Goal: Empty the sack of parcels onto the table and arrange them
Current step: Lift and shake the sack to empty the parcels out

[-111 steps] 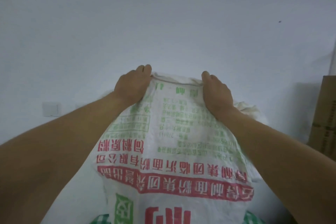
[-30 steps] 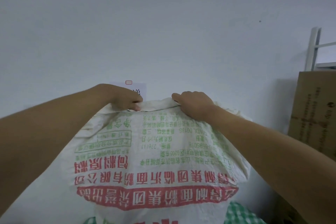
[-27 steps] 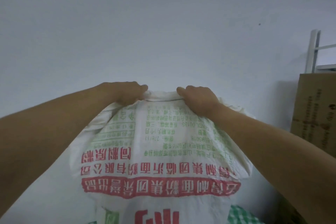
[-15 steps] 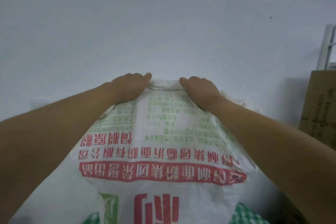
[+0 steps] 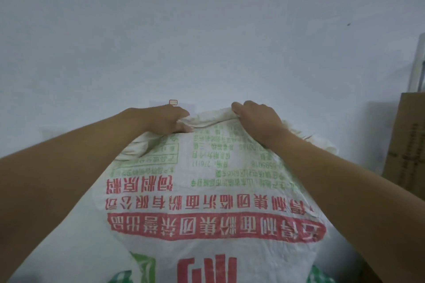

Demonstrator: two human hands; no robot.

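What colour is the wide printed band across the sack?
Red, with pale characters, across the white sack; it shows in the head view, the only one.

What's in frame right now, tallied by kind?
Sack: 1, upside down, gripped by left hand and right hand
Hands: 2
Cardboard box: 1
Checked green cloth: 1
Parcels: 0 visible
Total: 5
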